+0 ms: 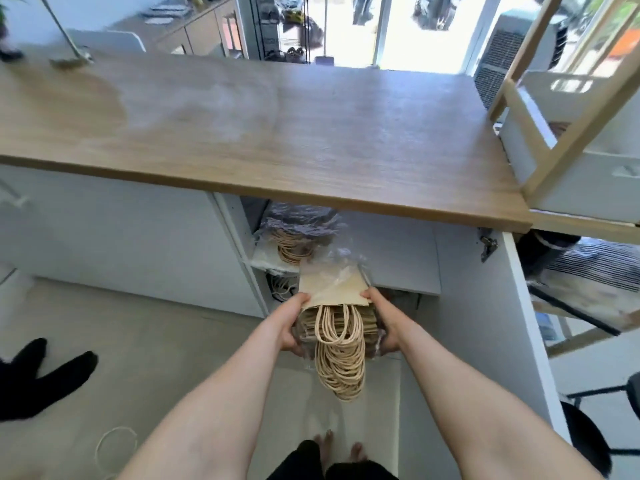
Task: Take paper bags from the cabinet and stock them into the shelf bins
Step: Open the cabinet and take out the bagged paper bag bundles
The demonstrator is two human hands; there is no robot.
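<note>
As hands clasp, bag stack (335,317) between

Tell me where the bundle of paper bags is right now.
In the head view it is low and center: the bundle of paper bags is held between the left hand and right hand, just outside the open cabinet under the wooden countertop.

Bright daylight from blown-out windows (349,26), glare on countertop (242,109), wide-angle edge distortion.
</note>
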